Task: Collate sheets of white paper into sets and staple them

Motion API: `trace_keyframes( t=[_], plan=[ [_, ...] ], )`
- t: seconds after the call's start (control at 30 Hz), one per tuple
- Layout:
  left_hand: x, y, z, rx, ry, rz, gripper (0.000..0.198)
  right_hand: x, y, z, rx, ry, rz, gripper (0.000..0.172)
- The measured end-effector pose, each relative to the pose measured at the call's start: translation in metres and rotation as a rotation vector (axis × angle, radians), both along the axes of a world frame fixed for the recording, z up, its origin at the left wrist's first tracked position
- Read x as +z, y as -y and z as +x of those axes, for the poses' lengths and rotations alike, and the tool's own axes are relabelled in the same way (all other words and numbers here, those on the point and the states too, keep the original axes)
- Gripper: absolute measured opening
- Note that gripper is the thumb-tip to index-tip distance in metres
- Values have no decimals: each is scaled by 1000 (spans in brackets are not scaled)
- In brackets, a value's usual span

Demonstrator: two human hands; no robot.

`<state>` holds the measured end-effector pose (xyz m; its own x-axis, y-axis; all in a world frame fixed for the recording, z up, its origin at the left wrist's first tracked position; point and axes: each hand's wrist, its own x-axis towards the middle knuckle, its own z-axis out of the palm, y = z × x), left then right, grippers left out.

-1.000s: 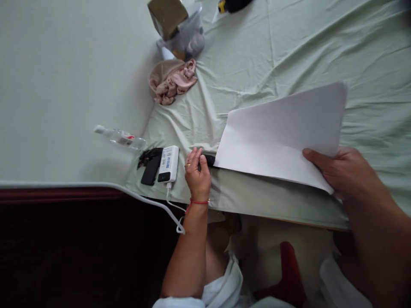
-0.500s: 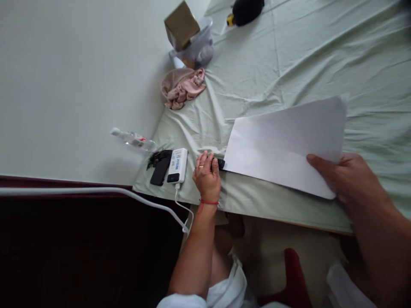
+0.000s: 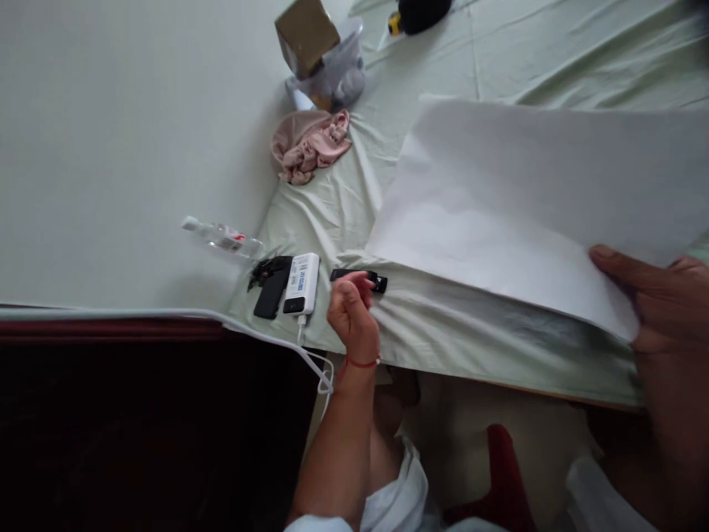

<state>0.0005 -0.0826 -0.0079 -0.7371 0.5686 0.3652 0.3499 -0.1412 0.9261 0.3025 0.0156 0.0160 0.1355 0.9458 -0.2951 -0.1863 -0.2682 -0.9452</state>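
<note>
My right hand pinches a large white sheet of paper near its front right corner, thumb on top. The sheet is lifted and tilted, and it bends a little. My left hand, with a red string on the wrist, is turned palm up with loosely bent fingers; nothing shows in its grasp. Just behind those fingers a slim black object lies on the pale green cloth. The hand partly covers it, and its kind is unclear. The paper's left corner is close to it.
Left of my left hand lie a white power bank with a cable, a black phone and a clear bottle. Pink cloth, a plastic tub and a cardboard box stand farther back.
The paper has risen and moved right and toward me with my right hand. My left hand has rolled from palm down to palm up, uncovering more of the black object.
</note>
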Motion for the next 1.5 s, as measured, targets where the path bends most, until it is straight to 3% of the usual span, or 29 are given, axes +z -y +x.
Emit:
trace_keyframes(
  t=[0.13,0.23,0.33,0.53,0.73,0.87,0.97,1.07,1.3,1.4,1.5],
  plan=[
    [3,-4,19,-333,552,-26,76,2,1,-1,-2,-69,-105,31],
    [10,-7,15,-394,750,-8,75,2,-1,-1,31,-20,-144,30],
    [15,-7,3,-425,814,12,68,4,-1,0,86,44,-158,30],
    [14,-3,-10,-439,856,-207,46,5,2,3,178,135,-210,21],
    [14,-3,3,-456,793,-420,58,1,2,6,207,126,-168,13],
    [7,-3,6,-502,700,-423,67,-1,-1,7,161,105,-162,19],
    [1,-2,5,-574,633,-457,62,0,-3,6,99,90,-203,27],
    [-1,-4,5,-565,620,-473,61,0,-5,6,70,69,-234,29],
    [4,-9,8,-455,661,-399,68,-19,-15,15,-7,63,29,16],
    [4,-7,10,-462,656,-404,67,-15,-15,15,-14,120,36,16],
    [3,-3,10,-509,638,-452,63,-6,-12,12,-25,44,-46,21]
  ],
)
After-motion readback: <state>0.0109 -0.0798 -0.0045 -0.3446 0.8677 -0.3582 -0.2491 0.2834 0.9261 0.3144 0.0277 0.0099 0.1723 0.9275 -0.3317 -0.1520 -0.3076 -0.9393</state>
